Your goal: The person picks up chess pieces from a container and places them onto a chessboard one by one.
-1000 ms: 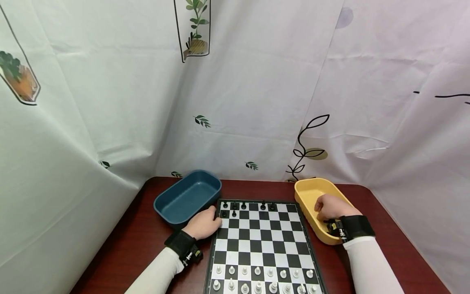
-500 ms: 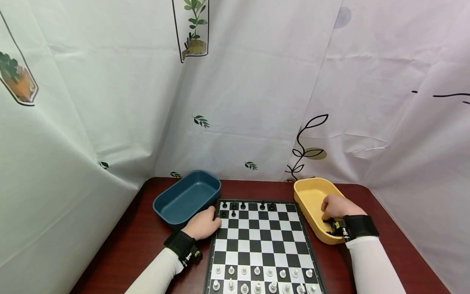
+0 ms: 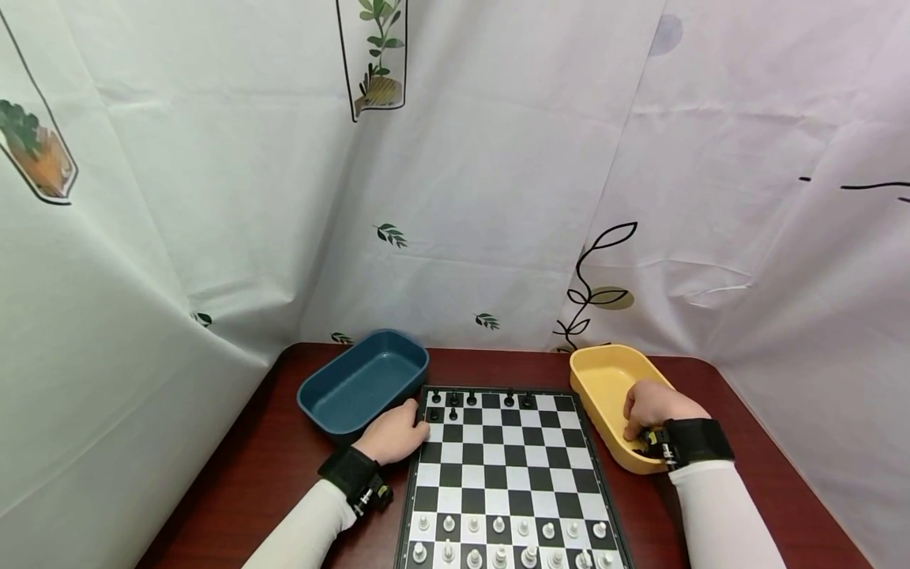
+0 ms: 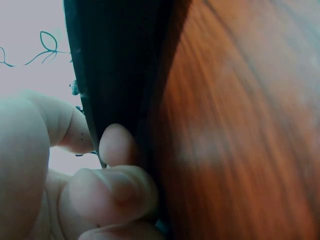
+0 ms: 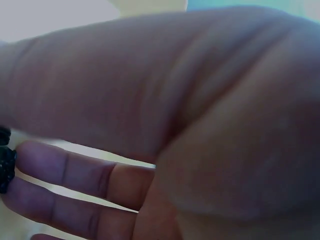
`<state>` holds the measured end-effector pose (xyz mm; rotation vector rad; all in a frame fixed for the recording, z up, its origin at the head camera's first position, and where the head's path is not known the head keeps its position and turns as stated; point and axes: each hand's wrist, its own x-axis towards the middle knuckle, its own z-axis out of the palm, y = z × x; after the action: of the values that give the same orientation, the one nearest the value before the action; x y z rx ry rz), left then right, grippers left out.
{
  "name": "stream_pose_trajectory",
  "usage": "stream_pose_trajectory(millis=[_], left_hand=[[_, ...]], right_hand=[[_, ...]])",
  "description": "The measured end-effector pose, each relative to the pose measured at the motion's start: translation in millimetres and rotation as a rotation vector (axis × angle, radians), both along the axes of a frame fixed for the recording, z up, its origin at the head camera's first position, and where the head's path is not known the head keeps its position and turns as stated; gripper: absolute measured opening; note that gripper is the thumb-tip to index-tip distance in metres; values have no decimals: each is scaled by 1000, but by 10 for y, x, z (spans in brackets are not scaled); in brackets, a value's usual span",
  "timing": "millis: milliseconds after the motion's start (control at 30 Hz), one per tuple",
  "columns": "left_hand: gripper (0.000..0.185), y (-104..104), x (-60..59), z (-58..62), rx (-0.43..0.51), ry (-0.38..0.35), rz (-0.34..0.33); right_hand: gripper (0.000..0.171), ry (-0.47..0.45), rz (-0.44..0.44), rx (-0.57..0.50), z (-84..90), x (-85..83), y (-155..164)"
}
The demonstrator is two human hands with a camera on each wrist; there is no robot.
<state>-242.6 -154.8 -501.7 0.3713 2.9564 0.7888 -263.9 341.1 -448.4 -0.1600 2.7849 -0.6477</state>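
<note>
My left hand [image 3: 391,436] grips the left edge of a black-and-white chessboard [image 3: 494,455]. In the left wrist view its fingertips [image 4: 117,192] press the board's dark side while the thumb lies over the top. My right hand [image 3: 657,405] reaches down inside a yellow bin [image 3: 592,370], fingers pointing at its floor. Dark chess pieces [image 5: 6,170] show right at the fingertips in the right wrist view; whether they are pinched I cannot tell. Several black chess pieces [image 3: 471,397] stand at the board's far side, mostly left. Two rows of white chess pieces [image 3: 499,524] stand on the near side.
An oval blue bin [image 3: 366,383] stands left of the board, just beyond my left hand. The dark red-brown table [image 3: 235,482] ends at a white patterned curtain [image 3: 462,197] behind and on both sides.
Inside the yellow bin, my right hand has shifted a little to the right and nearer, its fingers dipping lower. The left hand stays at the board's edge.
</note>
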Motion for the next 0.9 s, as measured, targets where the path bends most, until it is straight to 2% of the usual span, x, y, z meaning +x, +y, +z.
stream_pose_trajectory(millis=[233,533,700,900], left_hand=[[46,-5,-7,-11,0,-6,-3],[40,-5,-20,-20,-4,17,-14],[41,-8,-14,-12,0,13,-14],[42,-3,-15,-15,0,8,-11]], right_hand=[[20,47,59,69,-35,-33,11],[17,95,108,45,-37,-49,23],[13,128,89,16,1,-36,-1],[11,210,62,56,46,-42,-24]])
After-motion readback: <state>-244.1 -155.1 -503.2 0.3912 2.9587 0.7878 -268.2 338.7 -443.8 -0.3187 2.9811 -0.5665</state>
